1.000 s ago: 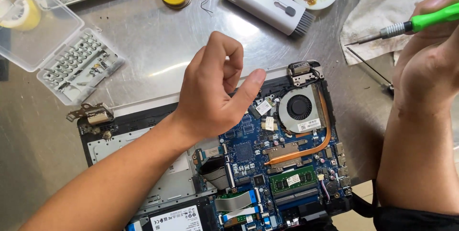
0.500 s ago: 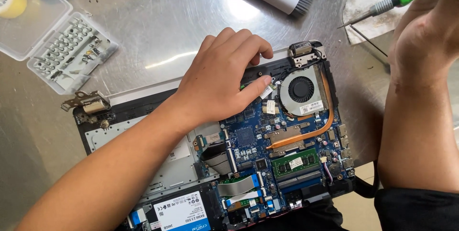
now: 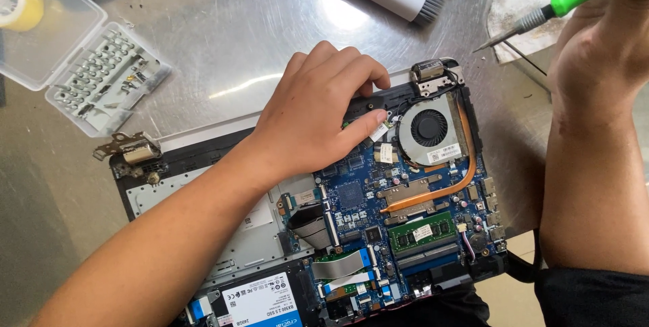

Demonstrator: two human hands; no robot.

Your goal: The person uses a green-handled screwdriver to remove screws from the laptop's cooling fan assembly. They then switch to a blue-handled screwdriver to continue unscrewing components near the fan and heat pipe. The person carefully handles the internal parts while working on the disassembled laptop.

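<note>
- The left hand (image 3: 318, 121) lies palm-down on the opened laptop (image 3: 378, 219), fingers curled and close together, with the thumb tip pressed at the upper edge of the blue mainboard (image 3: 358, 192).
- What sits under that thumb and the fingertips is a small part beside a white connector (image 3: 380, 131); whether the hand pinches it or only presses on it I cannot tell, since the knuckles hide the contact.
- From this grip the round cooling fan (image 3: 430, 129) lies just to the right, almost touching the thumb tip, and the metal hinge (image 3: 433, 73) is up and to the right of the fingertips.
- The copper heat pipe (image 3: 446, 185) runs from the fan down and back toward the wrist side, below and right of the hand.
- The right hand (image 3: 602, 43) is raised well apart from the board, closed firmly around the green handle of a screwdriver (image 3: 554, 9).
- The screwdriver's long axis slants from upper right down to lower left, its tip aimed toward the hinge but clear of it, over the bare metal table (image 3: 223, 63).
- The left hand is by far the nearer to the fan corner; the right hand's tool tip is up and to the right of that grip.
- Far left of the grip sit an open clear bit case (image 3: 101, 77) and a loose second hinge (image 3: 132, 151).
</note>
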